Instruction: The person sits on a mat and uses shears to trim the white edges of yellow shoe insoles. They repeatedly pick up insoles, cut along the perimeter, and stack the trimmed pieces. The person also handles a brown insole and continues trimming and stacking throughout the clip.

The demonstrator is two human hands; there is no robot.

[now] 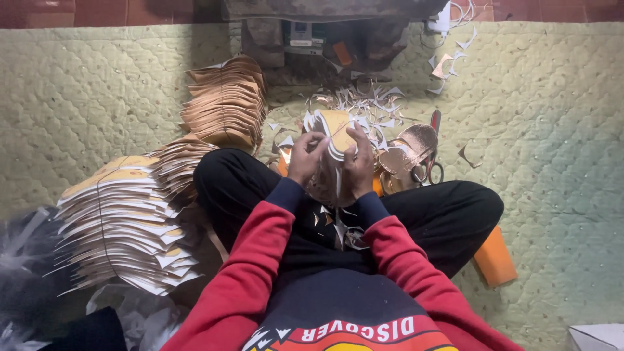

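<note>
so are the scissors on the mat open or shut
Cannot tell. The scissors lie on the quilted mat right of both hands, but shiny cut pieces cover the blades; only the ring handles and a red part show.

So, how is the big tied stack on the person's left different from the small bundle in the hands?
The tied stack is large, lies on the quilt and is untouched. The small bundle is thin, stands upright and is held by both hands, left and right. Both are white-edged yellowish cut pieces.

Dim, even indoor light; source not visible. Soft shadow under the left hand (305, 158). Glare on coppery sheets (408, 148) right of right hand (359, 162). Edges curve; lower-left corner blurred.
</note>
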